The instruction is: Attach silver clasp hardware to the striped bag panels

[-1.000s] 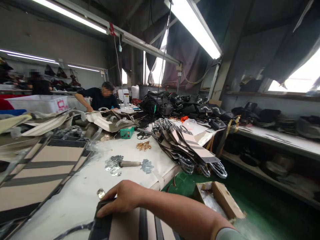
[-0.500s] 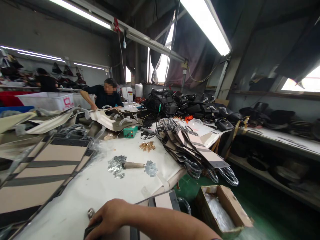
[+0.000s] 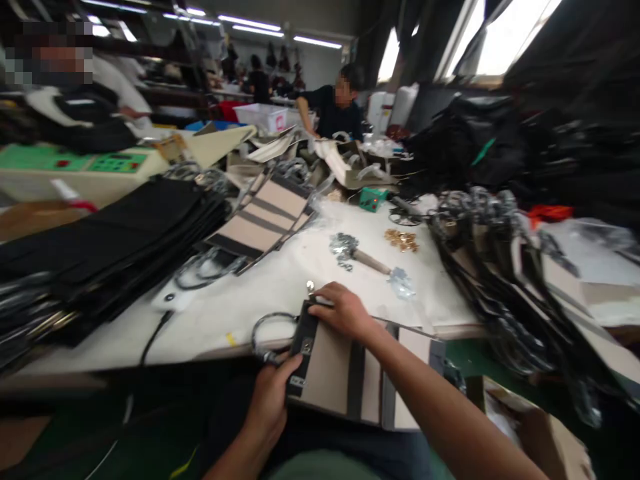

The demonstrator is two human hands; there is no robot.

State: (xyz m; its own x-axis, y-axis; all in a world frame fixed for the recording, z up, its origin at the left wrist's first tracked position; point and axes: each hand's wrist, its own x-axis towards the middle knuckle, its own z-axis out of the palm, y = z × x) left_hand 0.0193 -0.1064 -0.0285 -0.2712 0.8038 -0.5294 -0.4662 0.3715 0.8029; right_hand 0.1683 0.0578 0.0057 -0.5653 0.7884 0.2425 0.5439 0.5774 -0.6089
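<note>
A beige and black panel (image 3: 330, 373) with a black edge strip lies over the table's front edge, close to the body. My left hand (image 3: 273, 393) grips its near left corner, thumb on the black strip. At the strip's far end rests my right hand (image 3: 343, 310), its fingers bent over the panel's edge beside a small shiny metal piece (image 3: 311, 287). A looped handle (image 3: 270, 330) in clear wrap sticks out to the left. Beyond are silver metal pieces (image 3: 344, 247), a rod-like tool (image 3: 371, 261) and gold pieces (image 3: 401, 239).
Black panels (image 3: 110, 233) are stacked at left, beige striped ones (image 3: 265, 217) behind. Wrapped panels (image 3: 480, 267) hang over the right edge above a cardboard box (image 3: 540, 427). A green device (image 3: 373, 199) stands farther back. Two co-workers (image 3: 333, 107) (image 3: 115, 87) are nearby.
The view has turned left and down. My left hand has come into view on the panel's corner, and much more of the panel shows. The black stack and another person now appear at left.
</note>
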